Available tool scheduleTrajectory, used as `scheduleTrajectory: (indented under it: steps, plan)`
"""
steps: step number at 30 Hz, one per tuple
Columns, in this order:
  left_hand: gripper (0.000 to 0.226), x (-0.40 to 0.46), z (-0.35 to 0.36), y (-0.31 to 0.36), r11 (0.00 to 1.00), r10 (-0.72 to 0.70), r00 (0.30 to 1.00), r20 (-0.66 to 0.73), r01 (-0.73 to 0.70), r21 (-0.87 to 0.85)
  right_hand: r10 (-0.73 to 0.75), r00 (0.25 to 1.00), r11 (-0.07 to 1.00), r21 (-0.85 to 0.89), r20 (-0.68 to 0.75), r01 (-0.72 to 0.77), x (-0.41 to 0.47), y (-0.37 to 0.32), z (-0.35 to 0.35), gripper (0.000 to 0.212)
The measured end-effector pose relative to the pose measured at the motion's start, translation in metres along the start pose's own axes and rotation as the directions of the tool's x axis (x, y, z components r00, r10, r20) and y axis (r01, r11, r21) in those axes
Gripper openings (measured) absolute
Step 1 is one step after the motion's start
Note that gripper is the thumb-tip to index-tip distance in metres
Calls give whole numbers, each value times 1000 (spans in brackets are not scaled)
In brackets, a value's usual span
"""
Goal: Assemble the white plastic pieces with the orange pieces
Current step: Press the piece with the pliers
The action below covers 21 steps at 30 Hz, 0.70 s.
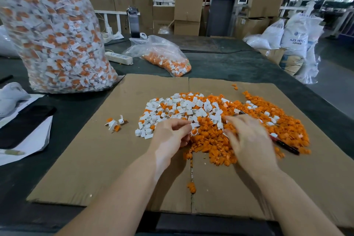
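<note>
While left grip [172,132] pinches white piece [193,131]; orange pieces [210,140] beside.

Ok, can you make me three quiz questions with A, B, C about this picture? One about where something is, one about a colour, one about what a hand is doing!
1. Where does the big full bag stand?
A. far left on the table
B. on the floor
C. on the cardboard's middle

2. What colours are the loose pieces on the cardboard?
A. blue and green
B. white and orange
C. all black

3. What is the left hand doing?
A. lying flat
B. pinching a white piece
C. holding a pen

Answers: 1 A, it stands upright at the left. 2 B, the heap shows both. 3 B, fingertips hold it.
</note>
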State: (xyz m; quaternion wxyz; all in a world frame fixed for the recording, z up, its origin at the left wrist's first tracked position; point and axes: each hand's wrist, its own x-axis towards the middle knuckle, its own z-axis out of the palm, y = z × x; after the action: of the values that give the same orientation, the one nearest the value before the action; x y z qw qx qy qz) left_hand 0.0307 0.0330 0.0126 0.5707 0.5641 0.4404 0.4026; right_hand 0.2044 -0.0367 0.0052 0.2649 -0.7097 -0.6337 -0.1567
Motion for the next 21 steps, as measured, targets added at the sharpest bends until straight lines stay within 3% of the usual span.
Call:
scheduleTrajectory:
  steps: [2, 4, 8, 12, 16, 21]
  plan:
    - [9, -2, 2, -1, 1000, 21, 999, 25, -21, 4, -190, 980, 957, 212, -61, 198, -2, -25, 6, 31]
    - [12, -3, 2, -3, 998, 33, 999, 34, -35, 49, -238, 968, 913, 321, -85, 253, -3, -40, 12, 25]
    - [24, -8, -5, -9, 996, 16, 997, 76, -23, 87, -133, 985, 896, 412, -112, 167, -6, -44, 21, 8]
    - [36, -13, -8, -16, 947, 177, 975, 135, -206, 248, -109, 988, 886, 439, -113, 148, -9, -46, 29, 5]
    - [29, -14, -2, -23, 849, 283, 957, 60, -279, 449, -107, 989, 884, 445, -98, 140, -11, -48, 31, 2]
    - [27, -12, -14, -27, 856, 347, 936, -65, -287, 429, -105, 984, 887, 435, -141, 156, -13, -48, 31, 12]
